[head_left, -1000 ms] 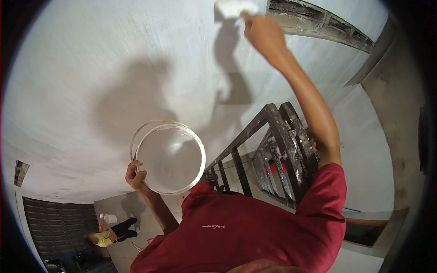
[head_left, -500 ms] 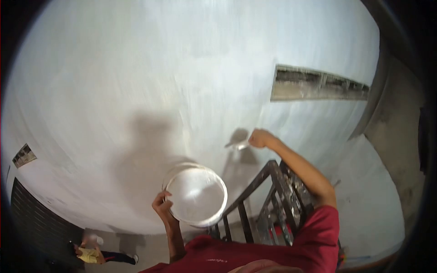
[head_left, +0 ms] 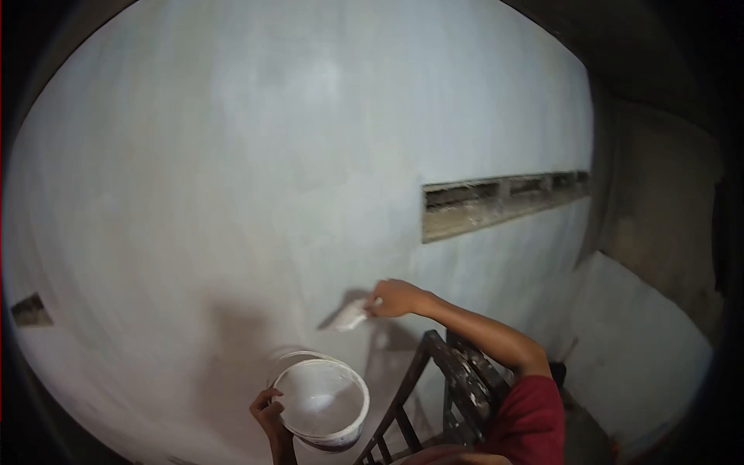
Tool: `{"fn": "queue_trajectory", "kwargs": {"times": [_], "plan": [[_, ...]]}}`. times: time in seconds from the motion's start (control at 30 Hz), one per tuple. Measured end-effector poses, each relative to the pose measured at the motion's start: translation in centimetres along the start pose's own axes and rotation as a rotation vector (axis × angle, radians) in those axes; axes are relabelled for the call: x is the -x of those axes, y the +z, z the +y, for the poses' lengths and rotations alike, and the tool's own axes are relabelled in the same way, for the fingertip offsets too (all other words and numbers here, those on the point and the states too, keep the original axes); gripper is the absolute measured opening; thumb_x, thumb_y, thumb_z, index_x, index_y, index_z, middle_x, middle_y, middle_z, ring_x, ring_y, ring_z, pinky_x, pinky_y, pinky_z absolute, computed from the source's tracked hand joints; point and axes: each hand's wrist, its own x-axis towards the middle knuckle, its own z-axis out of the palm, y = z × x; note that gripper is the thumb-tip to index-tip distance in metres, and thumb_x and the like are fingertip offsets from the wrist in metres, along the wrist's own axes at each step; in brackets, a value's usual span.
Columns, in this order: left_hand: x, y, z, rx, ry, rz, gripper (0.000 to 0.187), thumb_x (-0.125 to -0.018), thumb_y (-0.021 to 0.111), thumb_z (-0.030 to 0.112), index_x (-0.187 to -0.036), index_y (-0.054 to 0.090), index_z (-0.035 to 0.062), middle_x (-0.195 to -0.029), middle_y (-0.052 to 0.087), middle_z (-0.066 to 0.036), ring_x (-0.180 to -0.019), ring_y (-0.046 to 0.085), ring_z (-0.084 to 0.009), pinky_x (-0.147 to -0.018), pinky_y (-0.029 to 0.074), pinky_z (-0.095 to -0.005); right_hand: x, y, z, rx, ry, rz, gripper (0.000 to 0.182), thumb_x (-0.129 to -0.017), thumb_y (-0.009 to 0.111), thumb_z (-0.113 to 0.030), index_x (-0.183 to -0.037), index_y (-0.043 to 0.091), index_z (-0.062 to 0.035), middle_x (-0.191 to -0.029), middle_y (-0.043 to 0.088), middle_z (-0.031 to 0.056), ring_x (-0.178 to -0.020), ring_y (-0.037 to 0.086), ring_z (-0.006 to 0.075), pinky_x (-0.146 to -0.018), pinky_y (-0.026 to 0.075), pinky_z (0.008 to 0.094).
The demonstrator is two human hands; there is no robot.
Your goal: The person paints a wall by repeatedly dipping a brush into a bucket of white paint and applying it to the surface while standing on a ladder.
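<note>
My left hand grips the rim of a round white bucket at its left side. The bucket is tilted so that its pale inside shows, and its thin handle stands up behind the rim. My right hand is closed around what looks like a paintbrush, whitish and broad, angled down to the left close to the pale wall. Fingers hide its handle, and blur hides whether its tip touches the wall.
A dark, paint-spotted ladder stands below my right arm. A long vent opening is set in the wall at right, a smaller opening at far left. A lower pale wall adjoins at right.
The view has tilted upward, so the bucket and hands sit lower in it. My right hand has come left, nearer the bucket. The person at lower left is out of view.
</note>
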Motion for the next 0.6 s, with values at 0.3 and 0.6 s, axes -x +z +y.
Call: {"fn": "queue_trajectory", "kwargs": {"times": [0.3, 0.6], "plan": [[0.4, 2.9, 2.2, 0.097, -0.065, -0.028, 0.029, -0.047, 0.044, 0.007, -0.071, 0.057, -0.0030, -0.070, 0.054, -0.009, -0.062, 0.053, -0.0199, -0.061, 0.044, -0.0265, 8.0, -8.1, -11.8, -0.125, -0.218, -0.013, 0.025, -0.079, 0.066, -0.021, -0.102, 0.071, -0.0120, -0.097, 0.068, 0.0143, -0.090, 0.064, 0.0316, -0.079, 0.049, 0.0384], [-1.7, 4.8, 4.2, -0.071, -0.030, -0.208, 0.032, -0.045, 0.045, 0.007, -0.072, 0.058, -0.0010, -0.073, 0.056, -0.006, -0.063, 0.051, -0.0157, -0.060, 0.038, -0.0211, 6.5, -2.9, -14.5, 0.163, -0.336, -0.266, 0.021, -0.071, 0.065, -0.013, -0.090, 0.072, -0.0065, -0.081, 0.069, 0.0125, -0.078, 0.066, 0.0309, -0.068, 0.052, 0.0391]]}}
